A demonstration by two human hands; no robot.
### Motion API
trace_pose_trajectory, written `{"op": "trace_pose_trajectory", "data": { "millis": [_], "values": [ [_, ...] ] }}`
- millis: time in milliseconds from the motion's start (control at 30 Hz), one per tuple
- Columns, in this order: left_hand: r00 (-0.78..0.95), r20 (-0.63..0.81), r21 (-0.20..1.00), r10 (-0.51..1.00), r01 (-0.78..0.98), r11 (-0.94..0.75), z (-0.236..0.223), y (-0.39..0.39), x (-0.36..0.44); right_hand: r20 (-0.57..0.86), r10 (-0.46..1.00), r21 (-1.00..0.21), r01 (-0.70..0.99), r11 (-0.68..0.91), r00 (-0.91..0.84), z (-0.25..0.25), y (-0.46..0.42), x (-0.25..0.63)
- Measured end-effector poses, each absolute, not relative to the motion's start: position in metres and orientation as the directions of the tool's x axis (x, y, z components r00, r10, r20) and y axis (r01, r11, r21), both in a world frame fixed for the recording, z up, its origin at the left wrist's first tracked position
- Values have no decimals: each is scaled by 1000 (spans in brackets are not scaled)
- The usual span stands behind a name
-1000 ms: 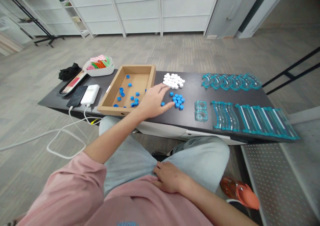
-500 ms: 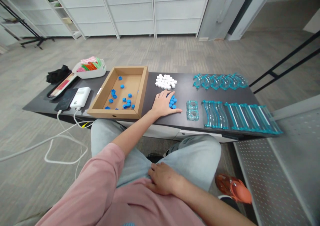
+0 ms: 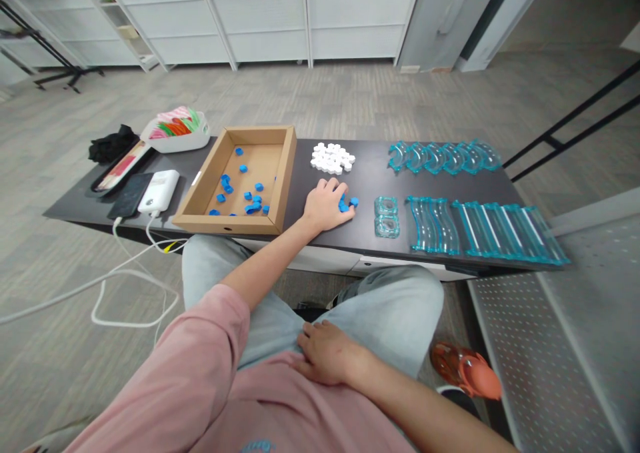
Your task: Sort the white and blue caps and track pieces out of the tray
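Note:
On the dark tabletop my left hand (image 3: 326, 206) is curled over a small cluster of blue pieces (image 3: 343, 204), partly hidden by its fingers. One blue piece (image 3: 354, 201) shows just beyond the fingertips. My right hand (image 3: 327, 354) lies loosely on my lap, holding nothing, its fingers resting flat. To the left of my left hand stands a shallow cardboard box (image 3: 287, 173) with several blue pieces (image 3: 253, 207) scattered on its bottom. Behind that hand sits a group of white pieces (image 3: 333, 159) packed close together.
Two clear teal square pieces (image 3: 387, 217) lie right of my left hand. Farther right are curved teal tubes (image 3: 445, 157), wavy ones (image 3: 434, 225) and straight ones (image 3: 507, 231). At the left are a white power bank (image 3: 159, 191) with cables, a phone (image 3: 130, 196) and a white basket (image 3: 185, 144).
My left hand's fingers have drawn in from a wider spread, gathering around the blue pieces. My right hand stays on my lap.

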State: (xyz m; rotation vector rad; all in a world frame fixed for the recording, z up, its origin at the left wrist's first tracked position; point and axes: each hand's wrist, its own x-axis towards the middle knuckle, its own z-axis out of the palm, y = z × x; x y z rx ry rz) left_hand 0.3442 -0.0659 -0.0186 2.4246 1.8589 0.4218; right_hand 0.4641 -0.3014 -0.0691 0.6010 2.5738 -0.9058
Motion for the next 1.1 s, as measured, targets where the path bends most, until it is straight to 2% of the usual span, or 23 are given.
{"op": "trace_pose_trajectory", "data": {
  "millis": [267, 400, 567, 733, 967, 1100],
  "values": [
    [212, 181, 159, 960, 957, -241, -16, -72, 344, -377, 376, -536, 531, 657, -846, -80, -306, 471],
    [242, 152, 136, 958, 955, -263, -14, -73, 343, -417, 326, -533, 519, 668, -848, -75, -304, 470],
    [217, 160, 171, 963, 955, -244, -15, -73, 341, -424, 339, -530, 534, 658, -840, -65, -301, 472],
    [224, 196, 200, 955, 944, -262, -13, -73, 341, -373, 376, -592, 529, 607, -848, -68, -302, 475],
    [188, 342, 254, 921, 925, -283, 23, -81, 328, -443, 261, -542, 488, 685, -858, -77, -299, 469],
    [49, 489, 351, 871, 903, -249, 54, -72, 277, -472, 247, -538, 499, 679, -846, -72, -298, 468]
  ]
}}
